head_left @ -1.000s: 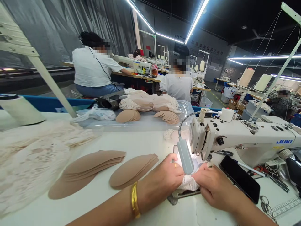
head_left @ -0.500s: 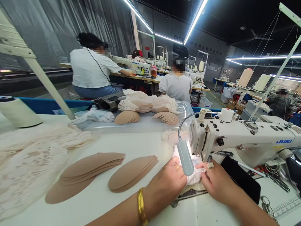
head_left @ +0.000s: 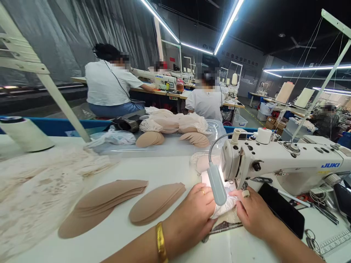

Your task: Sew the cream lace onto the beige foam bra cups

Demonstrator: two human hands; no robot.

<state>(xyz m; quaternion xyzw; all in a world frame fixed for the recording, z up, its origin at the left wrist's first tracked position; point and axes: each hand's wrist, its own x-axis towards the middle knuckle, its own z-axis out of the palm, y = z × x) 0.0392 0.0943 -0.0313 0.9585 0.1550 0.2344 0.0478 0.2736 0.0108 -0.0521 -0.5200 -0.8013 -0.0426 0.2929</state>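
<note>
A piece of white lace fabric (head_left: 225, 208) lies under the head of the white sewing machine (head_left: 282, 159), lit by a small gooseneck lamp (head_left: 217, 185). From the left, my left hand (head_left: 195, 205) presses down and curls its fingers on the fabric; the lamp hides part of that area. My right hand (head_left: 256, 209) pinches the fabric's right edge between thumb and fingers, close to the needle area. The needle itself is hidden. Left of my left hand lie two fanned stacks of beige oval pads, a nearer stack (head_left: 156, 204) and a larger stack (head_left: 101, 204).
Lace cloth (head_left: 41, 193) spreads at the far left beside a thread cone (head_left: 26, 134). Behind, a clear plastic bin (head_left: 120, 148) bears more pads and lace. A black phone (head_left: 282, 208), scissors (head_left: 312, 241) and a ruler (head_left: 336, 243) lie at right. Co-workers sit ahead.
My left hand has shifted slightly left and down along the fabric. The right hand keeps its pinch in nearly the same place. The whole view has moved a little.
</note>
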